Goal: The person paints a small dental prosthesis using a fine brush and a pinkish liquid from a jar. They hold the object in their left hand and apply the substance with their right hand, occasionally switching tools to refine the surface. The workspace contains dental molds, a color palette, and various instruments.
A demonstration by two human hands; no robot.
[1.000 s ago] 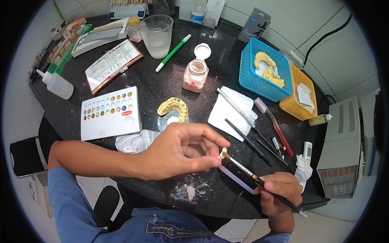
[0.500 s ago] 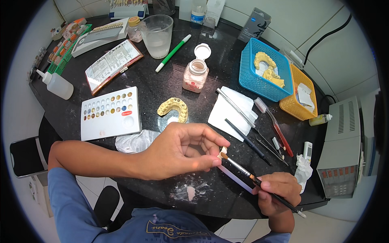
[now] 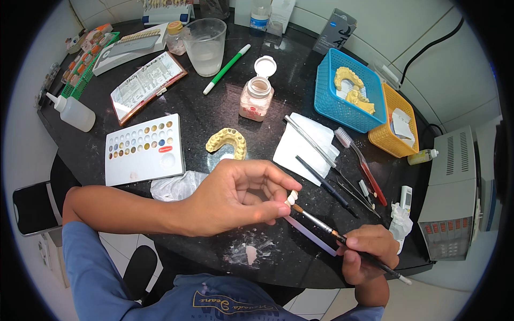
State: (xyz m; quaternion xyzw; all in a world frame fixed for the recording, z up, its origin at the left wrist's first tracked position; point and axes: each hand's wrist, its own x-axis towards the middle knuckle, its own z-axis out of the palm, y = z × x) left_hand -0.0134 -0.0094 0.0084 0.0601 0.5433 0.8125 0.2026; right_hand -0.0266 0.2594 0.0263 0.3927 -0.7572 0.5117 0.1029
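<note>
Between the thumb and fingertips of my left hand (image 3: 238, 195) is a small off-white dental crown piece (image 3: 292, 198), which looks like joined teeth. My right hand (image 3: 370, 251) pinches a fine brush (image 3: 320, 222) with a black handle and metal ferrule. The brush's brown bristle tip lies right beside the crown piece; whether they touch I cannot tell. Below the brush runs a lilac strip (image 3: 313, 236), its lower end near my right fingertips. Beyond my left hand, a yellow dental arch model (image 3: 227, 140) rests on the black worktop (image 3: 214, 257).
A white palette (image 3: 142, 174) sits at left, an open powder jar (image 3: 257, 100) behind the model. Tools lie across a white napkin (image 3: 294, 151) and beside a red-handled brush (image 3: 367, 174). Blue basket (image 3: 342, 119), yellow basket (image 3: 393, 145) and grey oven (image 3: 447, 187) stand at right.
The brush tip has drawn slightly away from the crown piece, which has turned a little in my left fingers. The view has shifted slightly.
</note>
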